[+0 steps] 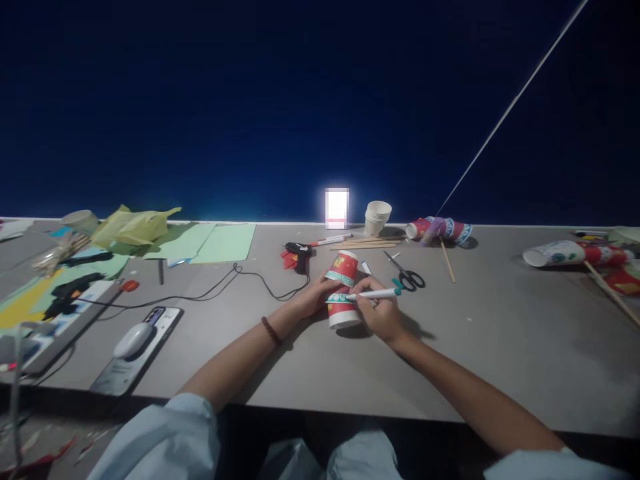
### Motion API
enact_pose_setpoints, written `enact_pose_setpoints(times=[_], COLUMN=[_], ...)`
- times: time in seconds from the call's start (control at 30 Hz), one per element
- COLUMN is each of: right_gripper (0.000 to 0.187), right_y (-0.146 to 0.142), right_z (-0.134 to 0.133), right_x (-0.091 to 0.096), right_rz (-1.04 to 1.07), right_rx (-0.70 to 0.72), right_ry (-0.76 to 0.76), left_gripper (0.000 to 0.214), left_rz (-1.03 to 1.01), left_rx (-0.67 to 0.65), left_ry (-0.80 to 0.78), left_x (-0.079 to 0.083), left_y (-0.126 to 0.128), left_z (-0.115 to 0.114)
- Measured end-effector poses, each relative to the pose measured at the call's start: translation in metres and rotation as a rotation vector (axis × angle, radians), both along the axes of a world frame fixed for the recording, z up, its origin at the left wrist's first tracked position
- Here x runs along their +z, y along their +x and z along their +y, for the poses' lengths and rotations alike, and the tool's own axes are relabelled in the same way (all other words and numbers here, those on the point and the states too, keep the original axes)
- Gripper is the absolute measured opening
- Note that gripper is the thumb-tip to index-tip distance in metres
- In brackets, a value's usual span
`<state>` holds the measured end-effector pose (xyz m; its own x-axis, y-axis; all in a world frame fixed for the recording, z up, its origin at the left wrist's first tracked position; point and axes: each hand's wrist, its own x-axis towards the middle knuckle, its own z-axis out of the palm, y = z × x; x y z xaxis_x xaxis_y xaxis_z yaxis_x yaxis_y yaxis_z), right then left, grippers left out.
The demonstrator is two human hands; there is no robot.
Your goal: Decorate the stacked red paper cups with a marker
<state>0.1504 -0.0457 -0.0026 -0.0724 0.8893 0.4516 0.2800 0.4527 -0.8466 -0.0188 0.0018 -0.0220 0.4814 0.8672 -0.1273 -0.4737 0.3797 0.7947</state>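
at the frame's centre, the left hand [320,297] clasps the red cups [344,315], seemingly to steady them against the marker [379,293] pinched in the right hand [383,315].

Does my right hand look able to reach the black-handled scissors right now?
Probably yes: the black-handled scissors lie on the grey table just beyond your right hand, apparently uncovered. That hand holds a white, teal-ended marker, so it would likely need to put that down first.
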Motion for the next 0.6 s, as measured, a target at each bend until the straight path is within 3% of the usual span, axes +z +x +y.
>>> enact_pose_setpoints(times=[0.6], right_gripper=[0.005], right_y=[0.002], right_z=[-0.0015], right_x=[-0.0043], right_rz=[0.071], right_rx=[-0.014], right_ry=[0.075], left_gripper=[0.042], left_rz=[-0.012], left_rx=[0.004], left_ry=[-0.007], left_x=[-0.0003], left_y=[0.0004], left_z=[-0.0004])
